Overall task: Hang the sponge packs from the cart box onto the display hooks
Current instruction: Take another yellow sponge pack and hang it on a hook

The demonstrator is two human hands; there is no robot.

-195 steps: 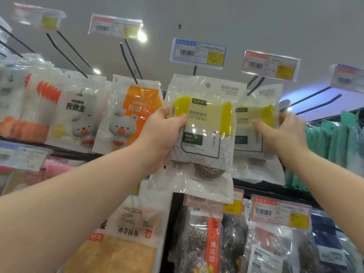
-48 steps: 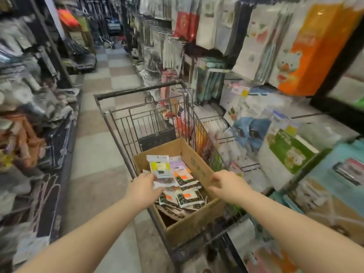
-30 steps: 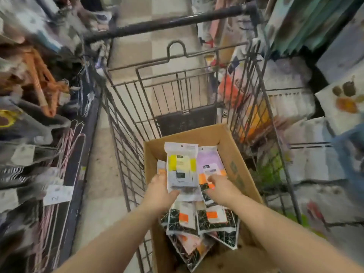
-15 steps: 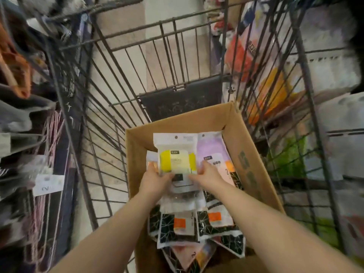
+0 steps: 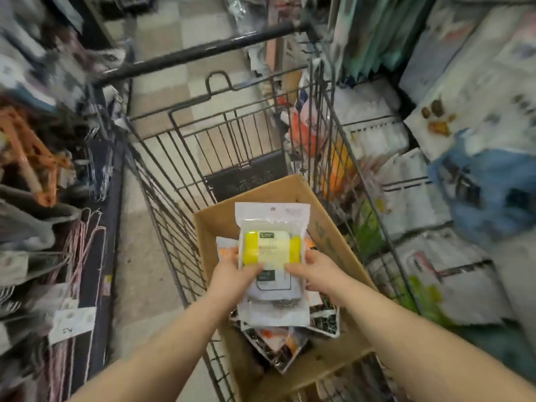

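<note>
The pack (image 5: 272, 256) now sits higher than a moment ago, lifted over the box (image 5: 327, 227) (more packs (image 5: 290, 340) lie inside). The left hand (image 5: 232, 274) and right hand (image 5: 316, 271) each pinch a side, so carrying it to a hook likely comes next.

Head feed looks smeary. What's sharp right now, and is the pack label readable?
Head view, centre: the sponge pack, gripped by the left hand and right hand over the cardboard box, is sharpest, but its label print is too soft to read. Head view, edges: left shelving, right shelving and the cart handle are streaked by motion blur. No harsh glare.
</note>
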